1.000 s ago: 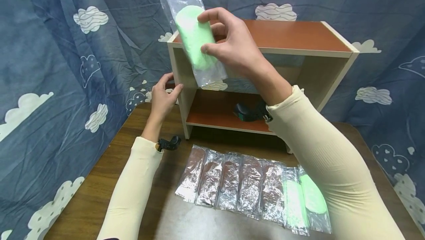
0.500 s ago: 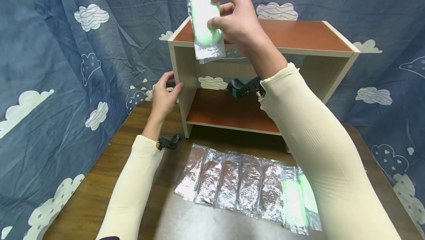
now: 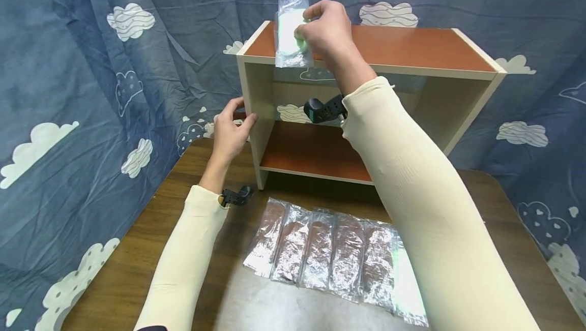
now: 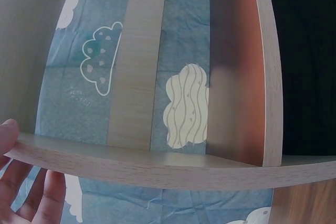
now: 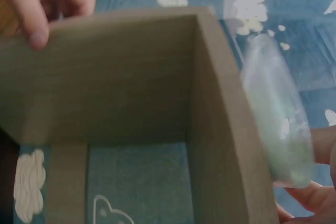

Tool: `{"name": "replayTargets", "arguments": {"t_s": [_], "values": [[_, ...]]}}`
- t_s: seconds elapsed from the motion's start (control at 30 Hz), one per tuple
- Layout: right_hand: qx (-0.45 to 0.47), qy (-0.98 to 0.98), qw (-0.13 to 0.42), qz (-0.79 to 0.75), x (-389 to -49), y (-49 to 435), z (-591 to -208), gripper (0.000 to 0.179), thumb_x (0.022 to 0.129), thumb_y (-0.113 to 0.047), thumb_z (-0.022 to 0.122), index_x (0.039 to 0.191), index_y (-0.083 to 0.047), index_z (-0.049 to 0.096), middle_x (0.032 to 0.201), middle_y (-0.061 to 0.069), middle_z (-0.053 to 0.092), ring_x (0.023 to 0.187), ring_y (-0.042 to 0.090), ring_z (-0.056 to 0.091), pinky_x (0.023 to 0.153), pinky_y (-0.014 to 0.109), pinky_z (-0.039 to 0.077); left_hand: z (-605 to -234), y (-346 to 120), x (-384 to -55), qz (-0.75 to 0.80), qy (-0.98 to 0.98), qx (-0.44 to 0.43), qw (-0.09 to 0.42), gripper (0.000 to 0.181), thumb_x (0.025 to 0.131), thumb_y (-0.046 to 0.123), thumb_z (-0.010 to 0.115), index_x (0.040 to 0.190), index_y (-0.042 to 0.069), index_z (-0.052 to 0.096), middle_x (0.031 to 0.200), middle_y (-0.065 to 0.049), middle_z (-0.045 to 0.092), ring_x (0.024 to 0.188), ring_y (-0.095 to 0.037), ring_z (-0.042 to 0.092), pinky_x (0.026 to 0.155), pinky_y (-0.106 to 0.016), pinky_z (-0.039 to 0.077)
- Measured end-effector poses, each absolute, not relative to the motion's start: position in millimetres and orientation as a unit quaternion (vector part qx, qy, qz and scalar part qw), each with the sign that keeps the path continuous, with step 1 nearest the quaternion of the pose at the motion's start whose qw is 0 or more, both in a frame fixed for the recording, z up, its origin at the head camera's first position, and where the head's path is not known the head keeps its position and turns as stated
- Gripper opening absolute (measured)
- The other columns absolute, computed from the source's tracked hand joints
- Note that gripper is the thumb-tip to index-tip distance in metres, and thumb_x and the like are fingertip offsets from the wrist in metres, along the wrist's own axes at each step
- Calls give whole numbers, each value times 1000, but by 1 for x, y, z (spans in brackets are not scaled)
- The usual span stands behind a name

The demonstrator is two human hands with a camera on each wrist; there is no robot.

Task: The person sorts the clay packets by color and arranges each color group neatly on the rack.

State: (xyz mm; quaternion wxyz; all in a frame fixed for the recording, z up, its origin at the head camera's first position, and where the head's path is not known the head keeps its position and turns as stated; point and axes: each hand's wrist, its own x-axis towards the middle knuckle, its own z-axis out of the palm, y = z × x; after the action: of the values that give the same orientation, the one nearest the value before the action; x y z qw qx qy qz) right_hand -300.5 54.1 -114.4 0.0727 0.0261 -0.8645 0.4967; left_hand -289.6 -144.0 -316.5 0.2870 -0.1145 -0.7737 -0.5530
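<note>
The packet has moved from a tilted hold in front of the shelf unit's upper left corner, a second ago, to an upright position at the left part of the top board. The right hand pinches it between thumb and fingers; whether the packet touches the board cannot be told. It is clear, with pale green contents.

The left hand has stayed on the shelf unit's left side panel, gripping its front edge with the thumb on the inner side and the fingers outside.

On the counter, in front of the unit, lies a row of clear packets, side by side; the sleeve of the right arm partly hides a green one at the right end. A blue cloth with white clouds hangs behind.
</note>
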Motion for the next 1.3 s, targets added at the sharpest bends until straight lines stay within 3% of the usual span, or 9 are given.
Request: {"name": "replayTargets", "arguments": {"t_s": [0.13, 0.27, 0.4, 0.5, 0.63, 0.83, 1.07, 1.2, 1.3], "values": [[27, -913, 70, 401, -304, 59, -114, 20, 89, -17, 57, 104, -18, 71, 104, -8, 65, 72, 5, 53, 60, 19, 48, -317, -142, -288, -557, -771, -118, 286, 36, 86, 2, 69, 122, 1, 65, 115, -20, 71, 99, -32, 70, 65, -8, 52], [62, -939, 61, 333, -304, 64, -114, 22, 88, -17, 49, 71, -18, 62, 57, -12, 52, 46, 7, 44, 50, 22, 40, -317, -141, -289, -555, -772, -117, 286, 36, 87, 1, 69, 123, 0, 64, 115, -21, 70, 100, -33, 70, 66, -6, 50], [106, -937, 69, 326, -300, 70, -116, 32, 96, -24, 42, 106, -19, 71, 96, -7, 68, 67, 6, 53, 61, 21, 44, -316, -141, -289, -558, -772, -112, 283, 38, 88, -1, 67, 125, -4, 61, 119, -26, 68, 103, -37, 68, 65, -5, 48], [153, -923, 79, 345, -296, 79, -120, 43, 100, -26, 39, 137, -17, 58, 126, 0, 60, 87, 7, 57, 74, 20, 49, -316, -142, -290, -560, -772, -108, 282, 38, 88, -2, 66, 126, -6, 60, 120, -28, 66, 104, -40, 66, 64, -4, 47], [232, -910, 86, 333, -294, 95, -126, 43, 99, -19, 44, 141, -16, 53, 132, 6, 58, 108, 15, 59, 90, 28, 51, -316, -144, -290, -556, -776, -102, 281, 38, 89, 1, 67, 126, -2, 62, 119, -24, 68, 103, -35, 67, 65, -6, 48], [322, -906, 56, 269, -288, 109, -127, 53, 98, -23, 53, 150, -20, 44, 157, 4, 39, 144, 25, 38, 115, 47, 39, -317, -148, -289, -545, -779, -110, 290, 36, 88, 4, 69, 123, 2, 64, 115, -19, 70, 101, -30, 69, 66, -8, 51], [360, -913, 40, 185, -286, 102, -128, 54, 99, -29, 55, 150, -17, 44, 154, 13, 40, 126, 27, 48, 117, 46, 36, -319, -148, -289, -532, -786, -110, 295, 37, 88, 5, 69, 124, 1, 62, 118, -20, 69, 103, -33, 70, 68, -8, 52], [375, -909, 76, 166, -288, 96, -131, 49, 98, -24, 57, 146, -11, 50, 142, 16, 47, 103, 25, 49, 104, 41, 39, -318, -146, -288, -533, -787, -107, 292, 37, 88, 5, 68, 125, 2, 63, 119, -19, 69, 103, -32, 70, 68, -10, 52], [374, -908, 87, 169, -289, 91, -132, 49, 99, -25, 57, 145, -11, 50, 146, 15, 48, 104, 26, 50, 97, 41, 39, -318, -144, -288, -537, -785, -106, 289, 36, 88, 5, 68, 124, 2, 63, 118, -18, 69, 102, -32, 70, 67, -9, 52]]}}
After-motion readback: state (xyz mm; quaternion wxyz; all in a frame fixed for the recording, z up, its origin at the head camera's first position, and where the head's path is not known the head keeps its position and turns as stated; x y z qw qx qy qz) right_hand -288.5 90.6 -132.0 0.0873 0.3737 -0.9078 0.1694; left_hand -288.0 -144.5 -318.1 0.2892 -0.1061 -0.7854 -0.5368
